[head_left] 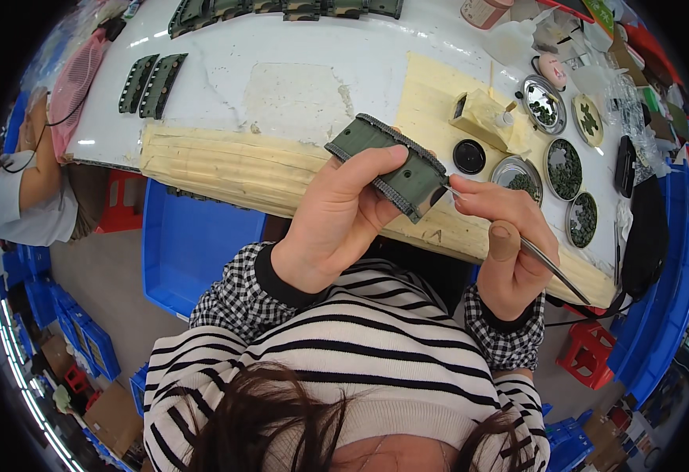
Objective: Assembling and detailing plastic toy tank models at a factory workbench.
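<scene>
A dark green camouflage model tank hull with track strips along both long sides is gripped in my left hand. My thumb lies across its upper face and the fingers are tucked beneath. Slim metal tweezers rest between the thumb and fingers of my right hand. Their tip meets the hull's right end; whether a small part is pinched there is too small to tell. Just past my right hand stand round metal dishes of small green parts and a round black lid or cap.
A yellow-wrapped block holds a small bottle. Two finished-looking track pieces lie at the left, and several camouflage hulls line the far edge. Yellow padding covers the table's front edge. A blue bin sits below; another person is at far left.
</scene>
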`<state>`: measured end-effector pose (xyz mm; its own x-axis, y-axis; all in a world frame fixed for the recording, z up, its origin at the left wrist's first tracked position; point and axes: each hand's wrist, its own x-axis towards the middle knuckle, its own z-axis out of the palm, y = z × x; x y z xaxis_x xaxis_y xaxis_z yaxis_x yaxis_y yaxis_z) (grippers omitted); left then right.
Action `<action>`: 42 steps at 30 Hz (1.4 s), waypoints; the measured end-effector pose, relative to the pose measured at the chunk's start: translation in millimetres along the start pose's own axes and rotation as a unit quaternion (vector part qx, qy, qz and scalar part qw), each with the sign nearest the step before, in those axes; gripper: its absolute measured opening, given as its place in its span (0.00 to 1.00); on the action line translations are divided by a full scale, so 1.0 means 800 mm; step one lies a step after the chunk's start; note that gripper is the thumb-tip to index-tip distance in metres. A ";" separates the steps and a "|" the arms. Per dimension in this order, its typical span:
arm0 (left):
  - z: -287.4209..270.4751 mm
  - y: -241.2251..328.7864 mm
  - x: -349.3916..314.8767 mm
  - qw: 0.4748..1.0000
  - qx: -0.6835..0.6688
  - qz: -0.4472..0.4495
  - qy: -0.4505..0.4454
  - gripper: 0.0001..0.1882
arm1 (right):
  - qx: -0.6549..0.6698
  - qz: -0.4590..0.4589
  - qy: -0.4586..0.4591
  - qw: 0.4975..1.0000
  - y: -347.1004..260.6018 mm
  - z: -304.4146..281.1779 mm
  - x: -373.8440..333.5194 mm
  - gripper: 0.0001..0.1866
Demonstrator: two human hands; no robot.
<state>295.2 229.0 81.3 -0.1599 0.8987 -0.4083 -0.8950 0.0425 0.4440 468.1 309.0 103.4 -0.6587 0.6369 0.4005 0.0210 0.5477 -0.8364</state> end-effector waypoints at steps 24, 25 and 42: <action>0.008 -0.008 -0.010 0.999 -0.030 0.004 -0.037 0.18 | -0.056 -0.116 0.004 0.992 -0.008 0.002 -0.017 0.11; 0.007 -0.008 -0.010 0.998 -0.044 0.001 -0.047 0.19 | -0.058 -0.117 0.003 0.991 -0.008 0.002 -0.017 0.11; 0.008 -0.008 -0.009 0.998 -0.050 -0.015 -0.043 0.17 | -0.052 -0.119 -0.007 0.991 -0.009 -0.002 -0.018 0.14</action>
<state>304.6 225.4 86.5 -0.0991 0.9320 -0.3486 -0.9368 0.0308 0.3486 478.6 296.7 104.3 -0.6644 0.4754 0.5767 -0.0595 0.7355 -0.6749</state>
